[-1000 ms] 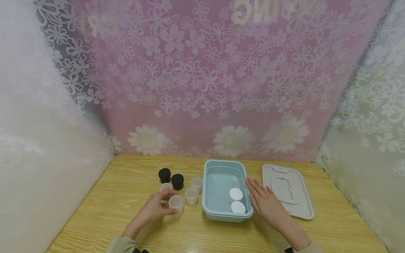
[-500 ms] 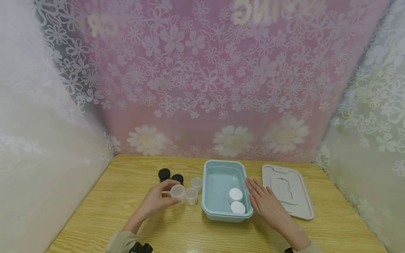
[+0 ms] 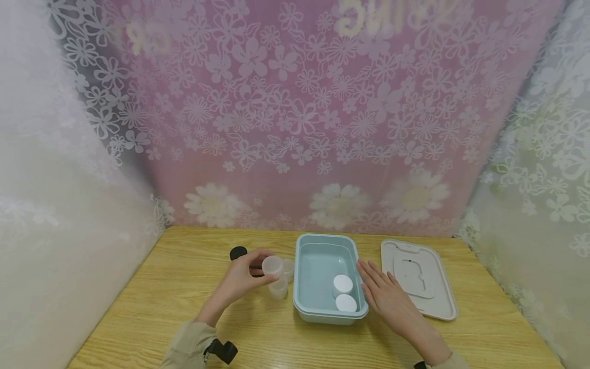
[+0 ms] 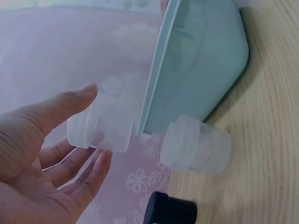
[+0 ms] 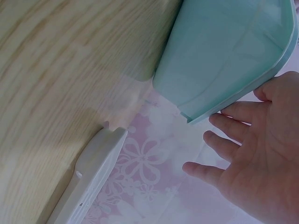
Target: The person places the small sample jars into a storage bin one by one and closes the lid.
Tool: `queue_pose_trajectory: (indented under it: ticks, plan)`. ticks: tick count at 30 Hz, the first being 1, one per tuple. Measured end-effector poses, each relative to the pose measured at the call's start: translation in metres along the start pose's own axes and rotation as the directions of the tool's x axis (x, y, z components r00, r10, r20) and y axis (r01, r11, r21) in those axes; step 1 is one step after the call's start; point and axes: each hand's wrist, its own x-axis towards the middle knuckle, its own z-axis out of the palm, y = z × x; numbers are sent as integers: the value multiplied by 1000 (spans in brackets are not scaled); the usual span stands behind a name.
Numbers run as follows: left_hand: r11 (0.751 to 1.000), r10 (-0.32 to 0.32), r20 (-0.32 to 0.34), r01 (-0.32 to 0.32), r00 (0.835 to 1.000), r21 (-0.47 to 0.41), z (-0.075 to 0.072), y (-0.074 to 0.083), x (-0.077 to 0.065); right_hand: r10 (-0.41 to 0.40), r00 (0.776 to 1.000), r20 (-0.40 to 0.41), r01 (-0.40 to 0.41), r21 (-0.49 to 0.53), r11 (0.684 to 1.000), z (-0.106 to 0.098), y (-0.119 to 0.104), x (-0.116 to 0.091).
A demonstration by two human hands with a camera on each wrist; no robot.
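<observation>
My left hand (image 3: 241,274) pinches a small translucent plastic jar (image 3: 273,265) between thumb and fingers, raised off the table. In the left wrist view the jar (image 4: 112,123) has its ribbed lid toward the palm. It hangs left of a light blue plastic box (image 3: 322,319), near its rim. Two white-lidded jars, one behind (image 3: 343,283) and one in front (image 3: 346,303), sit at the box's near right inside. With fingers straight, my right hand (image 3: 392,302) touches the box's right rim. Other translucent jars (image 3: 278,292) stand beneath and beside the held one, partly hidden.
A black-lidded jar (image 3: 238,252) stands behind my left hand; another dark one is mostly covered by it. A flat light grey lid (image 3: 438,277) lies on the wooden table (image 3: 138,318) right of the box. A floral curtain (image 3: 295,128) hangs along the table's back edge.
My left hand has lifted the translucent jar and carried it right and away from me, over the other jars toward the box. My right hand and the box stay in place.
</observation>
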Motion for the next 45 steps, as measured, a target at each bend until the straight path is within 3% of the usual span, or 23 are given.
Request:
queue_pose_trajectory:
  ticks: [3, 11, 19, 27, 38, 45]
  plan:
    - [1000, 14, -4, -14, 1000, 7, 7, 7, 6, -6, 1000, -6, 6, -5, 1000, 0, 0, -1]
    - [999, -8, 12, 8, 1000, -47, 27, 46, 14, -15, 1000, -25, 15, -10, 1000, -1, -1, -1]
    - [999, 14, 38, -13, 999, -43, 58, 31, 38, -11, 999, -32, 10, -14, 1000, -2, -2, 0]
    - [1000, 16, 39, -15, 999, -8, 80, 29, 53, -15, 1000, -18, 15, -14, 1000, 0, -1, 1]
    - [990, 32, 62, -41, 998, 135, 103, 30, 68, -5, 1000, -11, 5, -3, 1000, 1, 1, 1]
    - [954, 17, 66, -36, 998, 297, 114, 34, 74, -6, 1000, -7, 6, 5, 1000, 0, 1, 0]
